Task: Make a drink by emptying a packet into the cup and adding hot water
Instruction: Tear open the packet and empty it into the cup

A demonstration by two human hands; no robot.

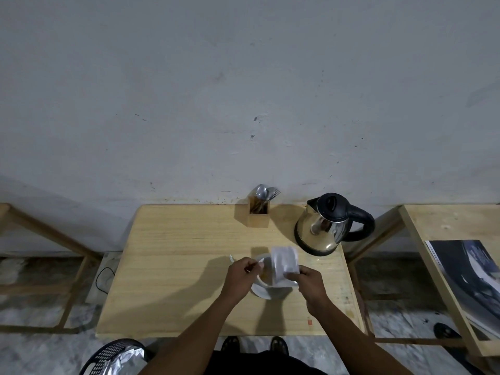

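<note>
A white cup (266, 276) stands on a white saucer (261, 292) near the middle of the wooden table (176, 253). Brownish powder shows inside the cup. My right hand (308, 282) pinches a silvery white packet (284, 262), held upright and blurred just above the cup's right side. My left hand (242, 274) is closed on a thin strip or torn piece of the packet (257, 264) at the cup's left rim. A steel kettle (324, 226) with a black lid and handle sits at the back right of the table.
A wooden holder with spoons and forks (259, 209) stands at the back, left of the kettle. A black basket with foil wrappers (116, 357) sits on the floor at lower left. A second table with a magazine (470, 277) is on the right. Wooden frames stand at left.
</note>
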